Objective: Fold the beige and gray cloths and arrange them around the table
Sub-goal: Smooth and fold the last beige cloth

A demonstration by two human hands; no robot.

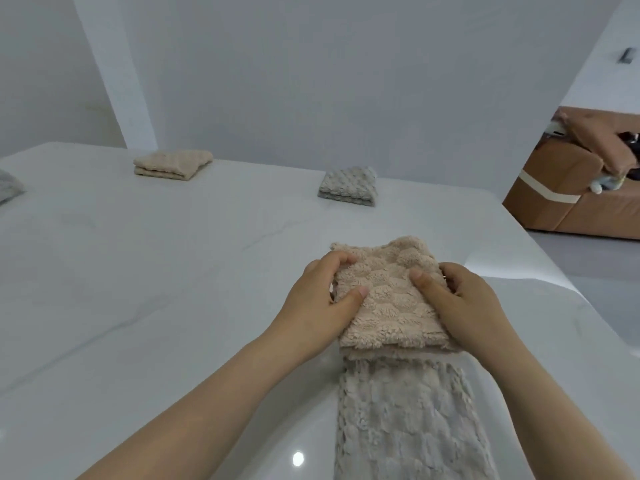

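Both hands hold the folded beige cloth [388, 292] near the bench's [156, 271] right side, at about 1 o'clock from the person. The left hand [322, 299] grips its left edge, fingers [341, 259] curled over the far corner and thumb pressed on top. The right hand [464, 303] grips the right edge the same way, with its fingers tucked round the side. This cloth lies on the far end of a long gray cloth [405, 420], which runs back toward the person in a narrow strip. Further off, a second beige cloth [172, 166] sits folded at 11 o'clock and a folded gray cloth [349, 187] at 12 o'clock, well apart. Another gray cloth [8, 185] peeks in at 9 o'clock. A brown sofa [568, 192] stands beyond the bench at 2 o'clock.
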